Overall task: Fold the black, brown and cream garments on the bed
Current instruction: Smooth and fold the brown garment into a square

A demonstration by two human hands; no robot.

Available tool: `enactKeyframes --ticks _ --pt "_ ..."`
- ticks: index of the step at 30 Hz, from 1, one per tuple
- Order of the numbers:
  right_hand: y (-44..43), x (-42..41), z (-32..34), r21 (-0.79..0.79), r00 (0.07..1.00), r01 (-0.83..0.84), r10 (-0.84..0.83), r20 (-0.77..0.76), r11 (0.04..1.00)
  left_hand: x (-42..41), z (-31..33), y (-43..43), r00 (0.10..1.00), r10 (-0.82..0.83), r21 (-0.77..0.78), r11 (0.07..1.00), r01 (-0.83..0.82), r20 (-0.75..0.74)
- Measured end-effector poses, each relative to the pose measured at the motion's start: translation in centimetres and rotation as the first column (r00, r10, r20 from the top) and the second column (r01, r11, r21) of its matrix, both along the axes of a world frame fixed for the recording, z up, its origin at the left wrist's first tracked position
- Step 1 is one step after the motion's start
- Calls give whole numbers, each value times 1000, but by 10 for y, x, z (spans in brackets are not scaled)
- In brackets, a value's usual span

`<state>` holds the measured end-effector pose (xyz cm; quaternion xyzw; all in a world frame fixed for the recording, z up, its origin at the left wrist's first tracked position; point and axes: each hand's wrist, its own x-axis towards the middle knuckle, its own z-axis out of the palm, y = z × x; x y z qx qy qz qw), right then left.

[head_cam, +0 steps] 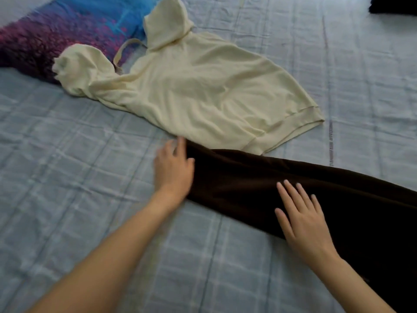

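Right grip: the right grip [304, 220], a bare hand, lies flat on the brown garment with fingers straight and spread apart, pressing and holding nothing.
Left grip: the left grip [173, 168] is at the garment's far-left end, blurred. Its fingers look stretched out and its thumb rests on the cloth, with no pinch visible.
Brown garment: the brown garment [270, 177] lies as a long dark band running from just beside the cream hem out past the right edge of view, so its full shape is hidden.
Handling: it is probably soft, limp and light. It should drape and crease easily and slide a little on the sheet, so it needs smoothing flat before each fold.
Where to hold: likely best pinched at the corners of the end under the left grip, with the other hand pinning the fold line.
Bed: the bed [67, 154] has a pale blue checked cover, slightly wrinkled.
Cream garment: the cream garment [203, 86], a hooded top, is spread unfolded. Its ribbed hem touches the brown end and one sleeve is bunched at the left.
Cushion: a fuzzy purple-and-blue cushion [56, 30] lies beneath the hood and sleeve.
Black garment: the black garment [394, 5] is only a dark edge in the far right corner, well apart.
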<state>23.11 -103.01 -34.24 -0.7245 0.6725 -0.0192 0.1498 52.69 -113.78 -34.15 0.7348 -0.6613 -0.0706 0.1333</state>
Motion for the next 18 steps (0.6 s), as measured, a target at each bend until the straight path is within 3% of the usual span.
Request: enactKeyframes --ticks 2,4,8,11,14,18 --pt "-17 32 -6 -116 1000 2 0 21 993 -43 -4 17 918 -377 -118 913 391 124" --pt "-35 63 -14 -147 1000 21 -18 21 989 -75 -13 26 799 -565 -23 813 581 205" --pt "-56 73 -51 -82 998 44 -48 -47 996 -56 -52 4 779 -571 205 821 533 260" --pt "-54 41 -70 -121 995 51 -60 -76 991 -26 -72 -7 771 -591 193 807 559 239" --pt "-48 14 -74 -102 993 94 -101 -64 990 -28 -70 -10 784 -610 199 788 583 118" --pt "-45 16 -72 -81 991 112 -117 -58 990 0 -51 -11 816 -573 44 820 571 74"
